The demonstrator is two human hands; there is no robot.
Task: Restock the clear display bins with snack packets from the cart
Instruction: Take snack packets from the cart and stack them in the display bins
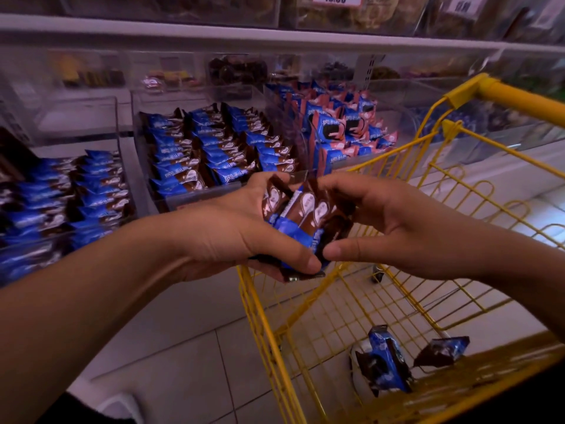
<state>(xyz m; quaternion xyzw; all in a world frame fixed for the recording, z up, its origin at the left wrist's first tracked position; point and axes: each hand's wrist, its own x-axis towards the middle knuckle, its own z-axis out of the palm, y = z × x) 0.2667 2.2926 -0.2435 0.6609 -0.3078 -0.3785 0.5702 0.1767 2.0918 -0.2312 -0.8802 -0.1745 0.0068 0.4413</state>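
Note:
A stack of several blue-and-brown snack packets (301,223) sits between both hands above the near corner of the yellow wire cart (406,289). My left hand (241,234) grips the stack from below and the left, thumb across its lower edge. From the right, my right hand (394,228) holds the same stack, thumb at the bottom and fingers over the top. Just beyond the hands stands a clear display bin (143,166) holding rows of the same packets. Two loose packets (385,362) (443,350) lie on the cart's floor.
A second clear bin (117,123) on the left holds more blue-and-brown packets. To the right, another bin (275,99) holds blue-and-pink packets. Shelves with other goods and price tags run above. The cart handle (519,102) is at the upper right. Pale tiled floor lies below.

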